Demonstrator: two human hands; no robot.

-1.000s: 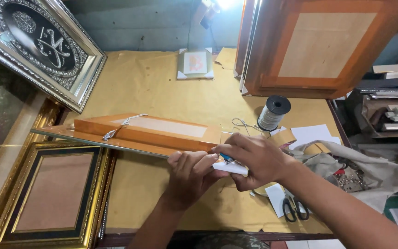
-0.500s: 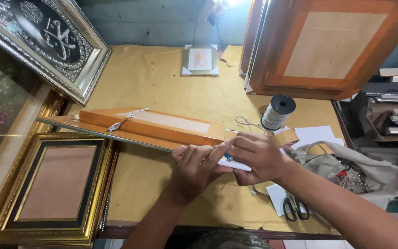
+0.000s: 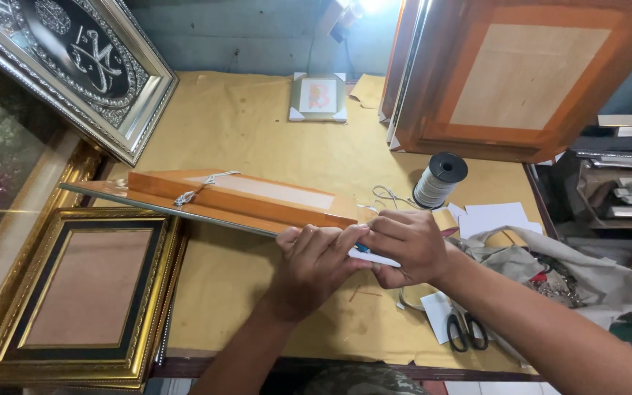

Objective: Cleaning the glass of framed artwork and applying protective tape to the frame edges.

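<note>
An orange wooden picture frame (image 3: 235,197) lies face down and tilted on the tan paper-covered table (image 3: 257,124), a white hanging cord across its back. My left hand (image 3: 314,265) presses flat on the frame's near right corner. My right hand (image 3: 407,245) grips a small tool with a white body and a bit of blue, held against that same corner; most of the tool is hidden by my fingers.
A gold frame (image 3: 85,296) lies at the left, a silver ornate frame (image 3: 74,62) leans at the back left. A large orange frame (image 3: 521,77) stands at the back right. A cord spool (image 3: 440,179), scissors (image 3: 464,330), a cloth bag (image 3: 572,274) and a small framed picture (image 3: 318,96) lie around.
My hands stay together at the frame's right corner. The view has shifted slightly, and my left hand's fingers have spread flatter over the corner.
</note>
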